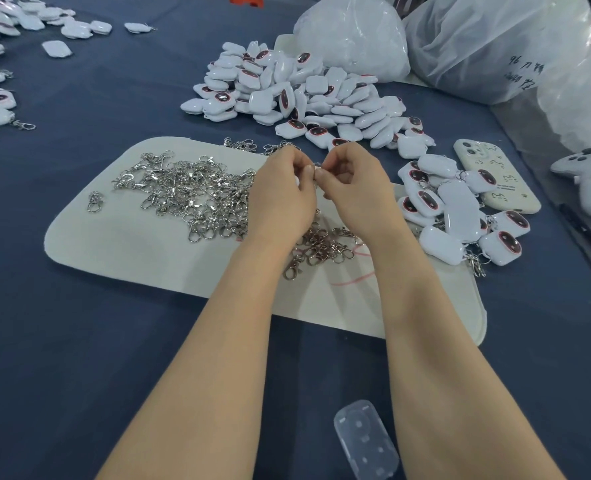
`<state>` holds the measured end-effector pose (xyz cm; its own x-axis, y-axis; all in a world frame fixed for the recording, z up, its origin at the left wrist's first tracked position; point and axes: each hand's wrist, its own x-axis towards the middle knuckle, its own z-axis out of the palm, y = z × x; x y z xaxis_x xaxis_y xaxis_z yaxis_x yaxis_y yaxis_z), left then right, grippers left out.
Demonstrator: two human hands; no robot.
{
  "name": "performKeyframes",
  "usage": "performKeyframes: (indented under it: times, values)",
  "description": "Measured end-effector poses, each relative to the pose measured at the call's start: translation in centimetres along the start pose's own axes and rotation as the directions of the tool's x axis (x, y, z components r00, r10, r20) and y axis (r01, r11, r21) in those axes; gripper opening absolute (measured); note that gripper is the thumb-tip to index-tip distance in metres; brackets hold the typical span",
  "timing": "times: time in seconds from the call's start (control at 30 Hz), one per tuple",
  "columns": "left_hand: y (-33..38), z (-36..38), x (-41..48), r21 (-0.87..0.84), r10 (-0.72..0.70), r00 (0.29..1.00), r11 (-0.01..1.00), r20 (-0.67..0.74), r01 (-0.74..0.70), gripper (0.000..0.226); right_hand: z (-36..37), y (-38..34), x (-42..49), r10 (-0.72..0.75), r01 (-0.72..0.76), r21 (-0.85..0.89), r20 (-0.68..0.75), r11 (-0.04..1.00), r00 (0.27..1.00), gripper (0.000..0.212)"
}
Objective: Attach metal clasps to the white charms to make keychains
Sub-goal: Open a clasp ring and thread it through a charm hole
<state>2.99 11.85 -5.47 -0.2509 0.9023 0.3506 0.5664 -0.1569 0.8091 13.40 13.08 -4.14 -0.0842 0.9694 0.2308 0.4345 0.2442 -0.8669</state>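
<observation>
Step in hand, by my read: joining one clasp to one charm, mid-frame over the beige mat [131, 258]. Left hand [280, 195] has fingers curled tight. A sliver of white, prob. the charm [297, 182], peeks from under them, rest hidden. Right hand [353, 183] pinches w/ thumb + forefinger a tiny bit of metal, likely the clasp [316, 165], right at the left fingertips. Hands touch at the tips. Can't tell if the ring is thru the charm's loop yet: too small, covered.

Next move prob. calls for fine work: hold charm steady, thread + close the ring, then drop it w/ the finished keychains [456, 216] at mid-right.

Loose clasps [197, 199] lie in a tangled silver heap left of the hands, w/ a smaller bunch [321, 247] just below them, all on the mat. Undone charms [297, 95] sit in a big pile, upper centre: white, glossy, rounded-rectangular, some showing a dark oval w/ red rim.
</observation>
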Motion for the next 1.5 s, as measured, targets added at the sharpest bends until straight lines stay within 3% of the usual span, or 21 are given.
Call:
performKeyframes:
  times: [0.43,0.7,1.03,1.3,1.5]
  values:
    - [0.0,-0.3,0.1,-0.06,-0.053,0.998,0.997,0.019,0.054,0.008,0.5,0.3,-0.3,-0.151,0.146,-0.09,-0.053,0.985,0.987,0.017]
    - [0.4,-0.6,0.2,-0.153,-0.03,0.995,0.987,0.093,0.044,0.01,-0.1,0.4,-0.1,-0.023,0.036,0.124,-0.105,0.992,0.994,0.025]
    - [0.5,-0.7,0.1,-0.103,0.021,0.997,0.995,0.069,-0.014,0.009,-0.5,0.1,-0.3,0.035,-0.02,0.288,-0.045,0.957,0.998,0.023]
    - [0.5,-0.4,-0.2,-0.083,0.038,0.999,0.996,-0.001,-0.038,0.006,-0.2,0.2,-0.1,0.029,-0.017,0.191,-0.059,0.981,0.998,0.02]
    - [0.7,-0.4,-0.1,-0.142,-0.043,0.998,0.989,-0.036,0.037,0.007,0.1,-0.1,0.0,-0.001,0.008,0.125,-0.054,0.992,0.999,0.021]
